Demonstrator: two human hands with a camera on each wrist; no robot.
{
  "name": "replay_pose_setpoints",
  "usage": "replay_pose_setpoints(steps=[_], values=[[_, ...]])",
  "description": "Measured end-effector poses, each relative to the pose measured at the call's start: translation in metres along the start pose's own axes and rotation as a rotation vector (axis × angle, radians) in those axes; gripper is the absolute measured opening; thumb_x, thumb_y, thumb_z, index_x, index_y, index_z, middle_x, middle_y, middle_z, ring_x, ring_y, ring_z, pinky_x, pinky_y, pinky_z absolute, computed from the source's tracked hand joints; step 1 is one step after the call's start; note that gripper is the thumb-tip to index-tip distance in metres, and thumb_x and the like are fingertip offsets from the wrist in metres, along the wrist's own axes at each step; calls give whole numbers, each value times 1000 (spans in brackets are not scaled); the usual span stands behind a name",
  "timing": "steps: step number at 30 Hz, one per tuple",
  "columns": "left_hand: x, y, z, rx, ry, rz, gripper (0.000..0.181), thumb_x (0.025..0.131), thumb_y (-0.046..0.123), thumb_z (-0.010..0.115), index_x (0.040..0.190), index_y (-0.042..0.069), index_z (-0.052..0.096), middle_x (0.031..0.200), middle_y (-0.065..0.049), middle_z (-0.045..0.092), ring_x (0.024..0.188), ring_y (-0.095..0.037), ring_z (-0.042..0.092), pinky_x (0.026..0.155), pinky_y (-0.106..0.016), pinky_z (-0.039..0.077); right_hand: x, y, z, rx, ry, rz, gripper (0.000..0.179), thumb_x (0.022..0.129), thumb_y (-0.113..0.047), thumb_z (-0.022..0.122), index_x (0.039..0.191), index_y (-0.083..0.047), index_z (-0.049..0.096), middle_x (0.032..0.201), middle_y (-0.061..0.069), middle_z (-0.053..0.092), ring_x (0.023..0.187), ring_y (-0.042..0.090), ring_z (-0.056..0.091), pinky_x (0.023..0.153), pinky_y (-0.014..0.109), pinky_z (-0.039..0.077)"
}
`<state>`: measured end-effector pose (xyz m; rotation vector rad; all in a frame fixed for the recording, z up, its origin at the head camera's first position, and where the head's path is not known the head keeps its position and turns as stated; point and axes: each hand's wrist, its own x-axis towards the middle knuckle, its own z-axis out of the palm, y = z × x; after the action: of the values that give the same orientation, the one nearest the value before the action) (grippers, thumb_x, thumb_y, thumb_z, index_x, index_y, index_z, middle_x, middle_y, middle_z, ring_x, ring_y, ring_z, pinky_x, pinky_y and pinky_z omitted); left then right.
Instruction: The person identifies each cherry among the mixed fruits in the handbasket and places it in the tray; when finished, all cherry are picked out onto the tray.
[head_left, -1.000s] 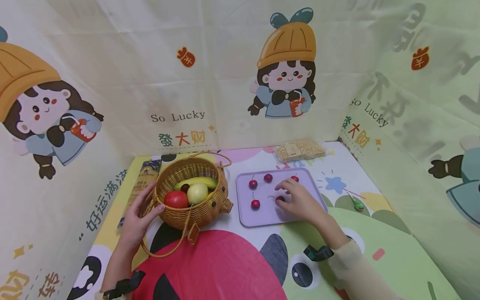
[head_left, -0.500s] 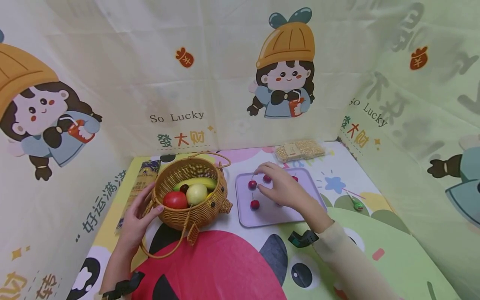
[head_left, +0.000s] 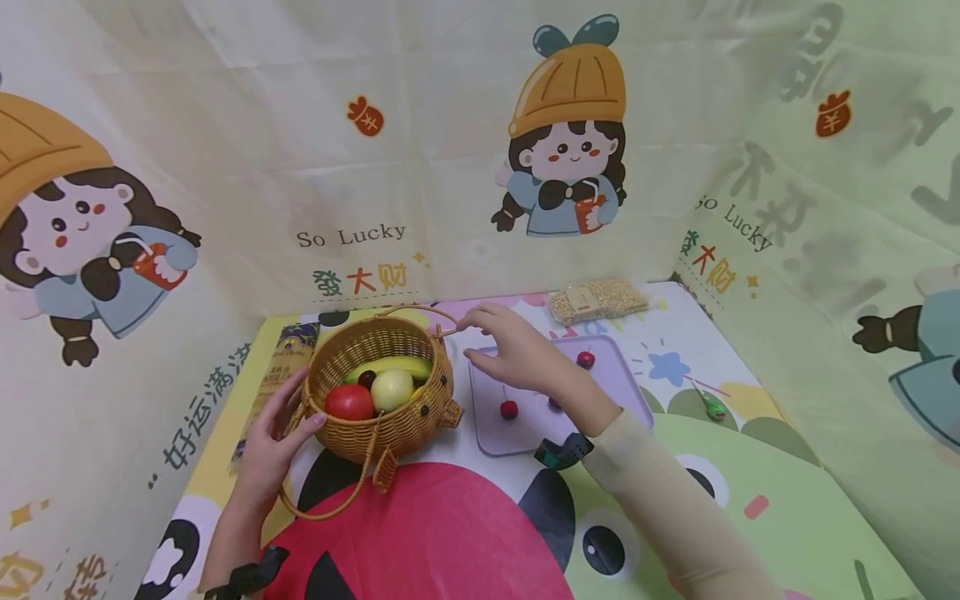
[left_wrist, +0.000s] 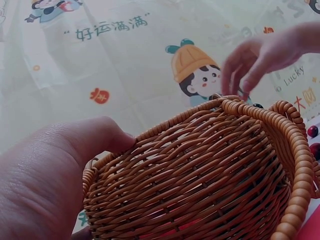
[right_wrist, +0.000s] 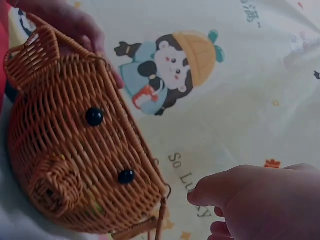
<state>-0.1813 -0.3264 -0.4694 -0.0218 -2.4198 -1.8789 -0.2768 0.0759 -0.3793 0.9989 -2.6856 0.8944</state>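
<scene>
A wicker basket, with a snout and bead eyes, stands left of centre. It holds a red round fruit, a pale green round fruit, a banana and a small dark fruit. My left hand grips its left rim, the thumb over the edge. Beside the basket's right side, my right hand hovers above the left part of a lilac tray; thumb and forefinger are apart, nothing visible between them. Cherries lie on the tray; the hand hides part of it.
A long printed packet lies left of the basket. Behind the tray is a clear bag of grains. A small green object lies to the right. The basket's loop handle sprawls on the patterned cloth; printed curtains surround the table.
My right hand has moved left from the middle of the tray towards the basket's right rim. The left hand has kept its hold on the basket.
</scene>
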Motion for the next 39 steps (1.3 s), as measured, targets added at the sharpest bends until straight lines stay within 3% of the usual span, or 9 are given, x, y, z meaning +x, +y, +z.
replay_pose_setpoints(steps=[6, 10, 23, 31, 39], values=[[0, 0, 0, -5, 0, -3, 75, 109, 19, 72, 175, 34, 37, 183, 7, 32, 174, -33, 21, 133, -80, 17, 28, -22, 8, -26, -69, -88, 31, 103, -18, 79, 133, -15, 73, 139, 2, 71, 135, 20, 66, 117, 41, 58], [0, 0, -1, -4, -3, -1, 75, 109, 20, 72, 175, 34, 37, 184, 7, 32, 174, -34, 21, 131, -82, 19, 45, -33, 18, -53, -109, -153, 29, 103, -17, 77, 132, -14, 73, 138, 3, 72, 133, 21, 67, 114, 39, 58], [0, 2, -3, -8, -11, 10, 75, 109, 19, 71, 175, 33, 37, 184, 5, 33, 174, -37, 21, 133, -80, 16, 99, -64, 59, -125, -325, -254, 35, 106, -22, 75, 140, -13, 72, 143, 3, 70, 138, 20, 65, 119, 32, 53], [2, 4, -4, -11, -21, 20, 76, 109, 19, 71, 175, 32, 36, 184, 4, 32, 174, -36, 19, 133, -80, 15, 119, -80, 81, -182, -471, -235, 35, 108, -19, 72, 142, -12, 73, 142, 5, 71, 133, 17, 65, 116, 28, 54], [0, 4, -3, -7, -23, 1, 75, 110, 20, 70, 175, 34, 35, 184, 6, 31, 174, -33, 20, 134, -79, 16, 128, -77, 114, -215, -579, -157, 39, 108, -15, 67, 147, -14, 71, 144, 4, 68, 131, 16, 63, 118, 30, 52]])
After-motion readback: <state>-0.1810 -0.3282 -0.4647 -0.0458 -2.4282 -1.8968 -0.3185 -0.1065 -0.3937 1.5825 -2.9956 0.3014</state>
